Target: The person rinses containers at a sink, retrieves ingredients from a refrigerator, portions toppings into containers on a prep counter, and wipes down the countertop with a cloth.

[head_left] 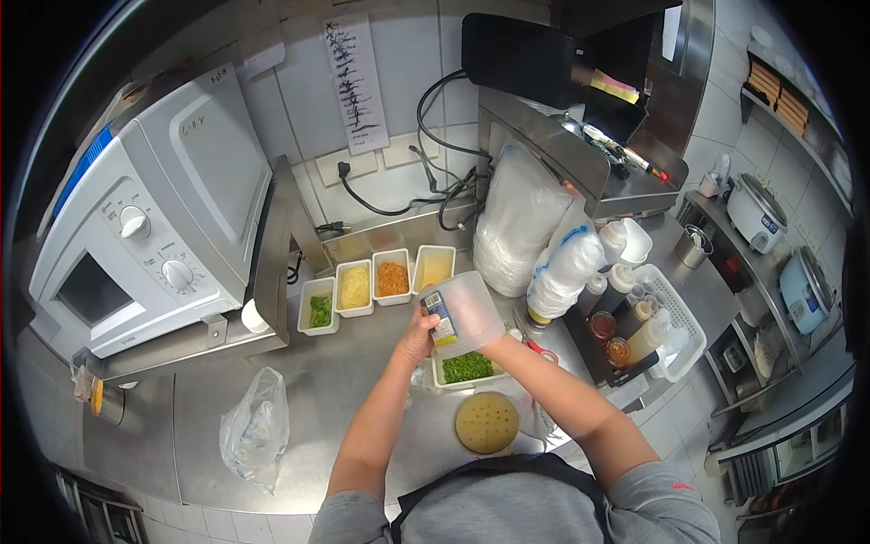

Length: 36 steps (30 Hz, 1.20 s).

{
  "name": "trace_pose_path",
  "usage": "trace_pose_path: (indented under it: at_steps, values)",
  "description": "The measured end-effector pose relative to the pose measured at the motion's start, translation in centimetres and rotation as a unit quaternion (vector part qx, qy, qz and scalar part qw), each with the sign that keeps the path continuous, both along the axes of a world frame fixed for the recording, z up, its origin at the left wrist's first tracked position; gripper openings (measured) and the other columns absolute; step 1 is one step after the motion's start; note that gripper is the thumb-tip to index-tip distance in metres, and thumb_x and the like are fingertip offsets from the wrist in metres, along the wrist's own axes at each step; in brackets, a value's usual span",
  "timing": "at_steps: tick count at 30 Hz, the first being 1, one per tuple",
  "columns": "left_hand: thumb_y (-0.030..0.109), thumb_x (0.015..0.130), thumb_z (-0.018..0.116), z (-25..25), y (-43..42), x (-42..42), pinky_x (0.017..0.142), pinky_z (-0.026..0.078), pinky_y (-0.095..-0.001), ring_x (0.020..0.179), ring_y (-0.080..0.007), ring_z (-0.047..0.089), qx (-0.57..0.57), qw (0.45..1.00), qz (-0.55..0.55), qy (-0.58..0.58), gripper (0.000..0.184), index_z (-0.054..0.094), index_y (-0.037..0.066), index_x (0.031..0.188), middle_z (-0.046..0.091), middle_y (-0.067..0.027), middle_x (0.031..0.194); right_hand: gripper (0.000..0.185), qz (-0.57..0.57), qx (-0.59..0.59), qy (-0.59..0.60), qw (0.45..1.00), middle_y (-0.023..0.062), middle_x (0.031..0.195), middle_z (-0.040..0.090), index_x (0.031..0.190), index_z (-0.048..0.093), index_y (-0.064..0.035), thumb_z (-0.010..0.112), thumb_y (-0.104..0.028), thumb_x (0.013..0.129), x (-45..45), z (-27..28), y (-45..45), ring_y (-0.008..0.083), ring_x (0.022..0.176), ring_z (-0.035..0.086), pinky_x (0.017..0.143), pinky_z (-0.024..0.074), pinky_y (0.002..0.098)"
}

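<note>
My left hand point(418, 335) is closed on the left side of a translucent plastic container point(476, 304) with a printed label. The container is tilted above a white tray point(438, 374) of chopped green herbs point(467, 366). My right hand point(490, 345) is at the container's lower right side; its fingers are hidden, with a pinkish shape showing through the plastic. Behind the container stands a row of white tubs holding green leaves point(321, 311), a pale yellow food point(354, 288), an orange shredded food point(392, 279) and a yellowish food point(435, 268).
A round yellowish disc with holes point(487, 422) lies near my body. A plastic bag point(256, 426) rests on the steel counter at left, below a microwave point(154, 222). Red-handled scissors point(542, 350), wrapped cup stacks point(507, 227) and a bottle basket point(678, 317) are at right.
</note>
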State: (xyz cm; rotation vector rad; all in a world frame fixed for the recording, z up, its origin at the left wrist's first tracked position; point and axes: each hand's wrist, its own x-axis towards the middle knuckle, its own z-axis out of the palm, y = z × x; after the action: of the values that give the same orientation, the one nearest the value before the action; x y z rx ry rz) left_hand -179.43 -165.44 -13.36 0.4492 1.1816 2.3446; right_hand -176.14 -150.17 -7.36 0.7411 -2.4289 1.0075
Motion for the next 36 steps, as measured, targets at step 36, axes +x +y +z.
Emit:
trace_pose_path:
  at_steps: [36]
  values:
    - [0.065,0.079,0.054,0.9,2.0,0.5,0.099,0.044,-0.0449,0.115,-0.0279,0.056,0.058,0.99,-0.005,-0.129,0.073,0.053,0.012,0.13,0.059,-0.0094,0.125,0.027,-0.067,0.136,-0.038,0.988,0.023,0.104,0.062,0.102,0.064,-0.0015,0.062,-0.008,0.077,0.8,4.1,0.3,0.0396,0.094,0.06,0.082,0.0482,0.0455]
